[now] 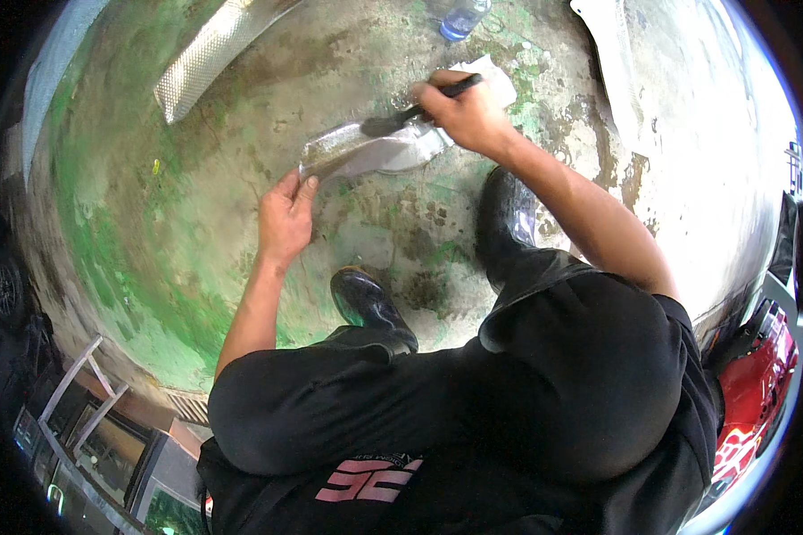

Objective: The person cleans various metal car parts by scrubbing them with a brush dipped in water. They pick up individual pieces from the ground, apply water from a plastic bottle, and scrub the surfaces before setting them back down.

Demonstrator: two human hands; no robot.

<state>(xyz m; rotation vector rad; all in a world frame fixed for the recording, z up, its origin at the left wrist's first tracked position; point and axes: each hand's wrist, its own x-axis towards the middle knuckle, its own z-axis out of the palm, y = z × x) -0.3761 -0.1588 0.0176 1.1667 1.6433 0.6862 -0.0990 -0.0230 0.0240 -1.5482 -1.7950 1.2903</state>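
Note:
My left hand (286, 215) pinches the near left corner of a long, curved, silvery sheet-metal piece (401, 155), thumb on top. The piece looks wet and lies tilted above the stained concrete floor. My right hand (472, 114) grips the black handle of a brush (385, 125). The blurred brush head is against the upper edge of the metal piece. A pale flat section (498, 79) shows beyond my right hand; whether it belongs to the same piece, I cannot tell. Wet, foamy patches dot the floor nearby.
A clear bottle with blue liquid (464, 23) stands beyond my right hand. Dimpled metal sheets lie at upper left (204, 63) and right (612, 67). My black boots (506, 214) are close below the piece. A red vehicle (753, 388) and a metal frame (83, 388) are at the sides.

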